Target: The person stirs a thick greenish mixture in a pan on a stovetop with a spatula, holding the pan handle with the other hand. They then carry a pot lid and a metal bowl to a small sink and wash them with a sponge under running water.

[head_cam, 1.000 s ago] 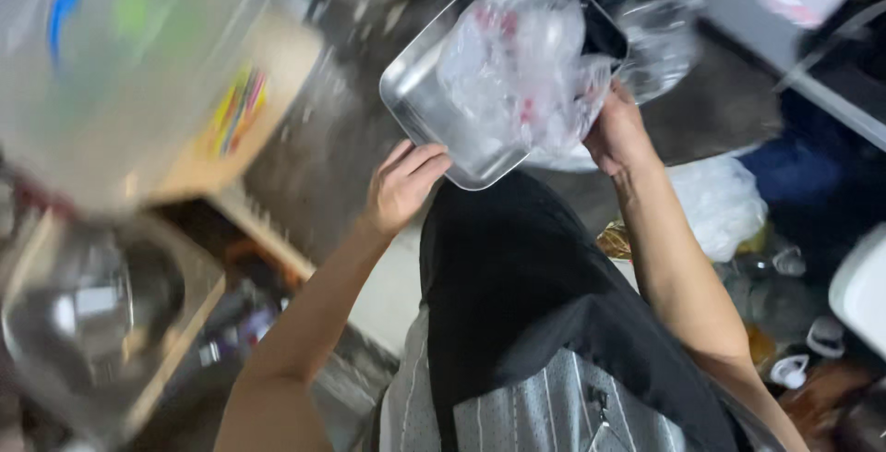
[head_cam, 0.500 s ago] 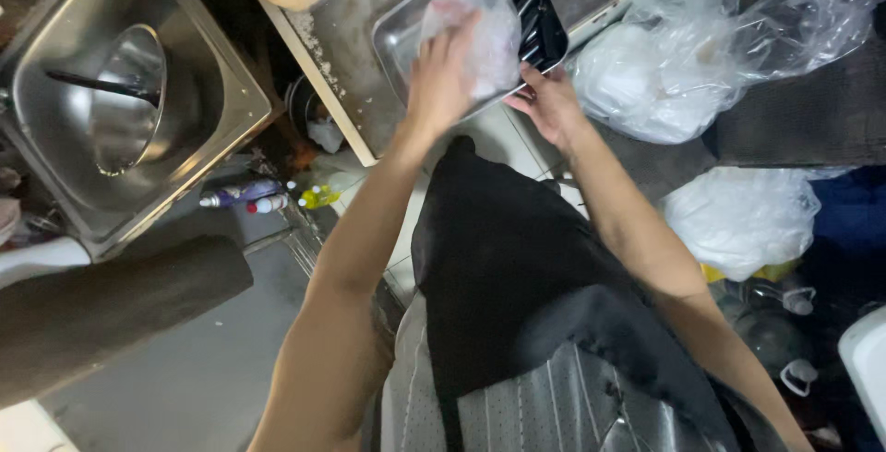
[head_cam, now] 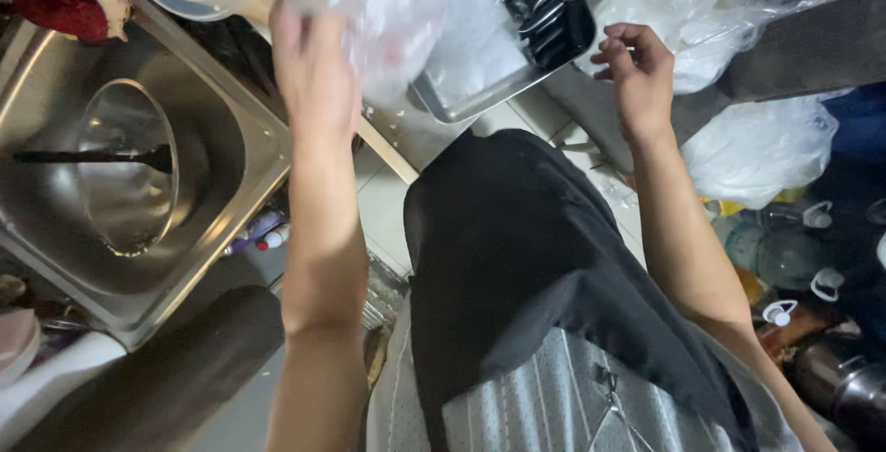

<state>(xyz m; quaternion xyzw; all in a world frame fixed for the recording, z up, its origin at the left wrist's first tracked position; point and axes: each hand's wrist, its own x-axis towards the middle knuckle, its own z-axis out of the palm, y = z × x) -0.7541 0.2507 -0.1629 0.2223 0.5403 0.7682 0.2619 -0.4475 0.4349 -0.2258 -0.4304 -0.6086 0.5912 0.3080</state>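
My left hand (head_cam: 314,73) is raised over the counter edge and grips a crumpled clear plastic bag (head_cam: 392,4), which looks blurred. Just right of the bag lies a shiny metal tray (head_cam: 480,101) with a black slotted insert (head_cam: 544,0) in it. My right hand (head_cam: 637,73) hovers beside the tray's right corner, fingers loosely curled and holding nothing. A black apron (head_cam: 526,258) covers my front below both arms.
A steel sink (head_cam: 235,203) at the left holds a clear glass bowl (head_cam: 129,166) with a dark utensil (head_cam: 92,156) across it. White and clear plastic bags (head_cam: 757,147) pile up at the right. Bottles and jars (head_cam: 784,258) stand on the floor below them.
My left hand has lifted the plastic bag off the tray and carried it left toward the sink. My right hand has come away from the tray to its right side.
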